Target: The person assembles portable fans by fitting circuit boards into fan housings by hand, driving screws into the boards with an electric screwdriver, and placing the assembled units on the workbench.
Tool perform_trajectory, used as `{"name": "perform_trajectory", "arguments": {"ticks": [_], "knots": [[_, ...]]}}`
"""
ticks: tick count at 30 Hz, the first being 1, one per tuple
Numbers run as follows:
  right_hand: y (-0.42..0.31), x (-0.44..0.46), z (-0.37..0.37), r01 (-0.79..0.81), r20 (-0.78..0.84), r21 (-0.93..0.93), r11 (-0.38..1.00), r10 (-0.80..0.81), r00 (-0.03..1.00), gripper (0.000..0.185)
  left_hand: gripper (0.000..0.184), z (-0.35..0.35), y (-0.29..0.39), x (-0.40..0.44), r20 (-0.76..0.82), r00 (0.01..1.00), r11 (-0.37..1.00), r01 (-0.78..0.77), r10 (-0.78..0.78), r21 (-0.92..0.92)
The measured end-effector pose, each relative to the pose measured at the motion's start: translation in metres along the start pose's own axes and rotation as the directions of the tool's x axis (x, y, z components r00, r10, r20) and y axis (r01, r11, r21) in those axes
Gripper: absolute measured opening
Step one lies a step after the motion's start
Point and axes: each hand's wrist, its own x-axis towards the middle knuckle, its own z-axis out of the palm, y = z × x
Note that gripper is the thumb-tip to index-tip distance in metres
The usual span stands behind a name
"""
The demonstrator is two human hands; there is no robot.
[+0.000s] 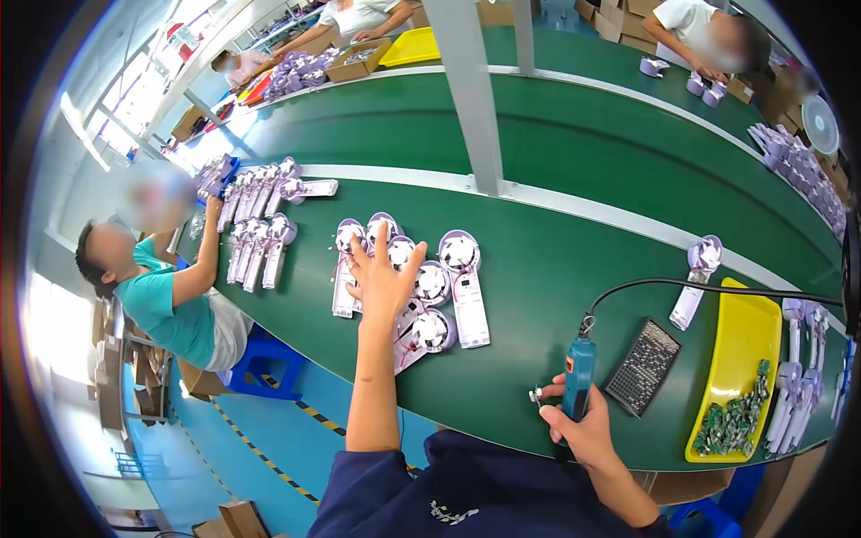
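The left hand point(384, 287) was spread wide, its fingers fanned over a cluster of lilac and white units point(460, 253) on the green table point(574, 233); whether the fingertips touched them could not be told. Each unit had a round lilac cup at one end, with white, blade-like shapes and dark gaps inside, and a long, pale, flat handle running from it. The one at the right of the cluster lay with its cup toward the far side and a small dark rectangle near the top of its handle. Thin red wiring showed among the nearer units, which lay slanted and close together. The right hand point(587, 430) was wrapped around a teal corded tool point(579, 372), upright, with a dark panel, a small orange mark and a black cable point(691, 283) leaving its top. A small white piece point(536, 394) showed by that hand's thumb, too tiny to make out. Just beside the tool lay a dark tray point(643, 368) with rows of small pits or bits, and farther right a yellow tray point(750, 327) held heaped green circuit boards point(728, 426).
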Motion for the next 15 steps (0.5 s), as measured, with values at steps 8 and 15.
{"name": "perform_trajectory", "arguments": {"ticks": [8, 15], "knots": [[0.006, -0.007, -0.013, -0.008, -0.035, 0.161, 0.987, 0.014, 0.999, 0.066, 0.078, -0.043, 0.028, -0.035, 0.142, 0.797, 0.772, -0.604, 0.587, 0.196], [0.007, -0.006, -0.011, 0.047, -0.028, 0.091, 0.995, -0.045, 0.999, 0.060, 0.059, -0.030, 0.061, -0.037, 0.509, 0.519, 0.533, -0.836, 0.686, 0.134]]}}
